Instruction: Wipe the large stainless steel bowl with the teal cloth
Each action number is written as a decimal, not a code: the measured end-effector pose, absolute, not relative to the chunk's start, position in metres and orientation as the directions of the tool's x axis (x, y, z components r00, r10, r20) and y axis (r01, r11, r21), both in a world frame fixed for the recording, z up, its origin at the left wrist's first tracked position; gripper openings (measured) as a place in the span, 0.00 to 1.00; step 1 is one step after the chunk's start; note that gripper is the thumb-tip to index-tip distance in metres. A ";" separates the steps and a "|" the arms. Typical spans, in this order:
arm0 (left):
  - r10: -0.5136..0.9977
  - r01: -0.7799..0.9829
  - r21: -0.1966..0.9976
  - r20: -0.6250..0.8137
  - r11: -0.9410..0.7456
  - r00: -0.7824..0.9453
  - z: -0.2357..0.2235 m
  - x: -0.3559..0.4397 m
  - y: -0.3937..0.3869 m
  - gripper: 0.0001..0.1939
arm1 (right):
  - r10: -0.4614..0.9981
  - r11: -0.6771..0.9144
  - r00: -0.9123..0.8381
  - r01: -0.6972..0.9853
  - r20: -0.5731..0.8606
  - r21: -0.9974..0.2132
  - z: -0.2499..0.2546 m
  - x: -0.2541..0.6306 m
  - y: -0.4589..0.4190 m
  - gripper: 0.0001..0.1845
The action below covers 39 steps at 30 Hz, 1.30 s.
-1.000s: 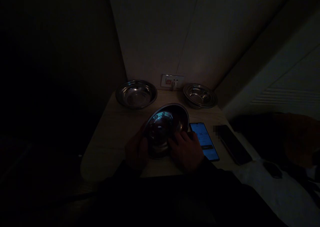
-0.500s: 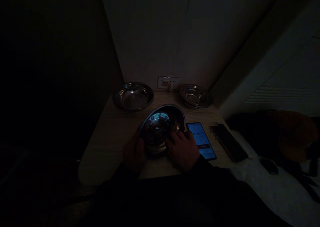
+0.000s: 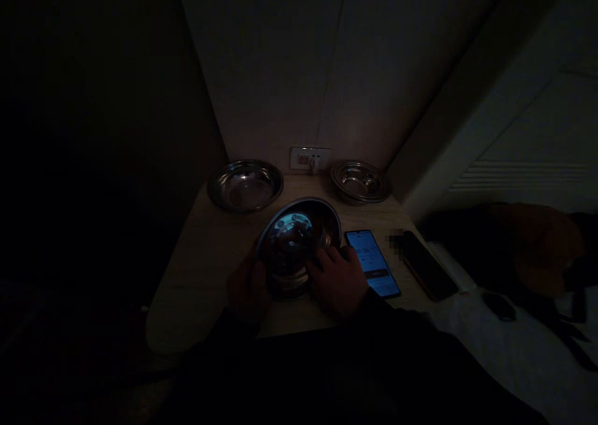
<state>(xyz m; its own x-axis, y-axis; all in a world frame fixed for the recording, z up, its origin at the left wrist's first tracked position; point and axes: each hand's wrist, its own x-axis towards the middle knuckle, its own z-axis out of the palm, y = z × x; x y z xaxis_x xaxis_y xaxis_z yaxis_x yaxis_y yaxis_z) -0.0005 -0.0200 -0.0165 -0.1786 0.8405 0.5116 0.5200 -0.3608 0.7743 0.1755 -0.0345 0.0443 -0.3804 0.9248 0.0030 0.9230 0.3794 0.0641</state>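
A shiny metal bowl (image 3: 292, 238) is tilted up on its edge above the near middle of the small wooden table, its inside facing me and catching a bluish reflection. My left hand (image 3: 247, 288) grips its left rim, thumb on the near side and the other fingers hidden behind. At the lower right of the bowl, my right hand (image 3: 339, 281) is closed, with bent fingers reaching over the rim against the inner wall. Whether a small cloth lies under those fingers is too dark to tell.
A wide metal bowl (image 3: 245, 186) stands at the table's back left, and stacked metal bowls (image 3: 359, 182) at the back right. A lit phone (image 3: 374, 263) showing a timer and a dark phone (image 3: 428, 266) lie to the right. Behind is a wall socket (image 3: 309, 159) with a plug.
The view has shifted slightly, so most things sit a little further left. Both hands keep their hold, and the bowl's tilt looks nearly the same.
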 end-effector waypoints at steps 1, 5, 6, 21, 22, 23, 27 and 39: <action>0.840 0.522 0.772 0.513 -0.363 -0.175 -0.016 0.000 -0.020 0.22 | 0.923 0.383 -0.384 0.921 0.003 0.066 0.045 0.175 -0.035 0.14; 0.837 0.513 0.772 0.520 -0.376 -0.168 -0.015 0.000 -0.019 0.22 | 0.926 0.375 -0.377 0.925 0.021 0.065 0.045 0.175 -0.035 0.13; 0.839 0.515 0.772 0.518 -0.372 -0.170 -0.015 0.000 -0.019 0.22 | 0.925 0.377 -0.380 0.924 0.027 0.067 0.044 0.175 -0.034 0.14; 0.868 0.509 0.805 0.455 -0.305 -0.200 -0.017 -0.001 -0.017 0.24 | 0.905 0.416 -0.418 0.908 0.073 0.041 0.036 0.179 -0.032 0.14; 0.863 0.509 0.804 0.461 -0.308 -0.206 -0.017 -0.001 -0.017 0.24 | 0.900 0.424 -0.425 0.905 0.098 0.030 0.034 0.181 -0.031 0.16; 0.859 0.507 0.804 0.466 -0.311 -0.211 -0.017 -0.001 -0.016 0.24 | 0.890 0.440 -0.438 0.898 0.130 0.012 0.032 0.183 -0.031 0.18; 0.862 0.470 0.831 0.446 -0.298 -0.242 -0.015 0.001 -0.015 0.23 | 0.806 0.553 -0.505 0.828 0.308 -0.089 0.023 0.194 -0.035 0.19; 0.876 0.425 0.855 0.421 -0.298 -0.233 -0.016 -0.001 -0.011 0.22 | 0.754 0.622 -0.586 0.782 0.299 -0.037 0.016 0.216 -0.049 0.24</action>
<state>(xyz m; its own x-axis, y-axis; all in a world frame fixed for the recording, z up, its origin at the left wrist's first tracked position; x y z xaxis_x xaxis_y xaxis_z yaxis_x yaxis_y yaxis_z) -0.0006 -0.0114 -0.0155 -0.2335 0.8764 0.4213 0.4248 -0.2978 0.8549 0.2158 -0.0494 0.0164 -0.5856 0.7535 0.2989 0.7818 0.6224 -0.0373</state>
